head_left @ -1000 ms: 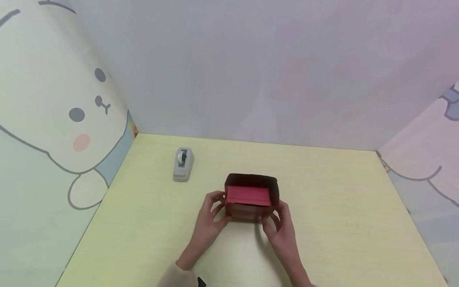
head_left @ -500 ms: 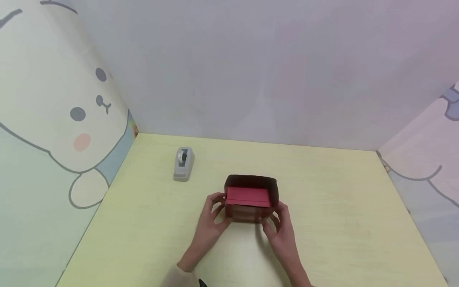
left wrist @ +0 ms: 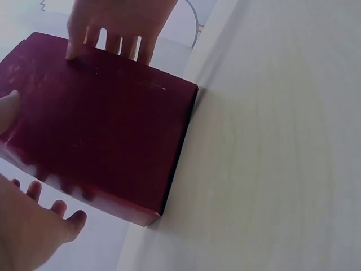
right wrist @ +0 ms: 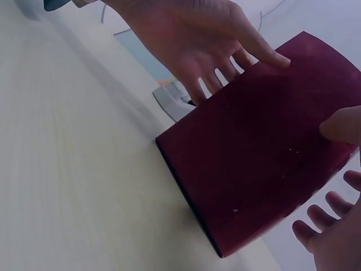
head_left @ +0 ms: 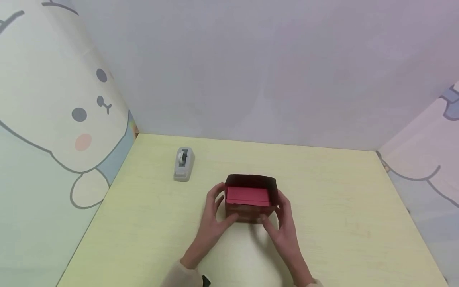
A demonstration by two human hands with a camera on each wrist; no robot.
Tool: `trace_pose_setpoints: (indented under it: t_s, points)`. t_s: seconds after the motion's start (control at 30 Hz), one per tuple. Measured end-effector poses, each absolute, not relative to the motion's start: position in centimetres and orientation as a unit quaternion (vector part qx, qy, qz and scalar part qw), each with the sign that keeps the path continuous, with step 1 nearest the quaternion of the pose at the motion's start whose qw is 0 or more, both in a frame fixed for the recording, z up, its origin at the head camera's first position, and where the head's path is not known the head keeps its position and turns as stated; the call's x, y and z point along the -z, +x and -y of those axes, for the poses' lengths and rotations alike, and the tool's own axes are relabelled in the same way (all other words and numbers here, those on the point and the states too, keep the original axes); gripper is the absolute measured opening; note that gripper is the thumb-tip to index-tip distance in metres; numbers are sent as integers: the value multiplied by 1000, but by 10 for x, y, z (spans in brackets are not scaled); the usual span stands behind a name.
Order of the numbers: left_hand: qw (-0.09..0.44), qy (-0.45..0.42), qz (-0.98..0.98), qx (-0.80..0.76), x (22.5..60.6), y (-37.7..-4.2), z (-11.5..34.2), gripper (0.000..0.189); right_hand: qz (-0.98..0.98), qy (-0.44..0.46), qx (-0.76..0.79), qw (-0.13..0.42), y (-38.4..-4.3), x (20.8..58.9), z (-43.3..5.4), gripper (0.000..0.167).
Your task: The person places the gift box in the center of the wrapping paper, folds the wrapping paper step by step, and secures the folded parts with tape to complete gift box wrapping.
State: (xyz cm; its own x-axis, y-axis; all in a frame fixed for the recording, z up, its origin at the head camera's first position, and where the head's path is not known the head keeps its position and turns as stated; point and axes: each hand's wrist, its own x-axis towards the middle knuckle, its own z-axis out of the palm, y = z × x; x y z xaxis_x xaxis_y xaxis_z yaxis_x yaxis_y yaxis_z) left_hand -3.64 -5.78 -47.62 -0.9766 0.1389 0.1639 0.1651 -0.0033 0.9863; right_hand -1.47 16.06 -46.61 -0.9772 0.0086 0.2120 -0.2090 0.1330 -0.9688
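Observation:
A dark red open-topped box (head_left: 245, 213) stands on the pale yellow table in the head view. A brighter red panel (head_left: 248, 194) shows inside its opening. My left hand (head_left: 211, 223) lies at its left side, thumb against the front face and straight, spread fingers along the side. In the left wrist view, fingertips (left wrist: 74, 219) of that hand appear apart from the glossy side. At the box's right side, my right hand (head_left: 285, 229) mirrors this, thumb on the front. Several of its fingers (right wrist: 320, 217) are straight and look apart from the side in the right wrist view.
A grey tape dispenser (head_left: 183, 164) with a roll stands at the back left of the table (head_left: 333, 211). A plain pale wall (head_left: 244, 71) rises behind. Side walls carry cartoon animal pictures (head_left: 68, 115).
The fingers of both hands have straightened and moved up along the box's sides. My thumbs have shifted inward across its front. The box stays in almost the same place.

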Motion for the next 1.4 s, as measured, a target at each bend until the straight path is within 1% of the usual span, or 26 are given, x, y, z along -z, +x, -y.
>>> trace_pose_setpoints:
  t_s: [0.13,0.23,0.6,0.87,1.03,1.23,1.4]
  points:
    - [-1,-107,691,715,474,-39,53,82,745,87,-656,82,-18,467,-159,84]
    - [-9,-91,691,717,473,-40,50,79,745,89,-655,85,-20,468,-157,84]
    - [6,-77,674,735,473,-43,44,75,746,59,-658,84,-25,466,-151,78]
    - [7,-65,661,748,473,-43,40,70,741,35,-665,87,-26,466,-147,74]
    - [10,-41,651,758,471,-42,36,66,738,12,-668,92,-26,465,-143,70]
    - [14,-7,644,765,470,-42,32,59,723,-12,-682,107,-29,464,-139,61]
    - [13,9,646,763,468,-42,30,57,710,-25,-696,107,-32,463,-138,59]
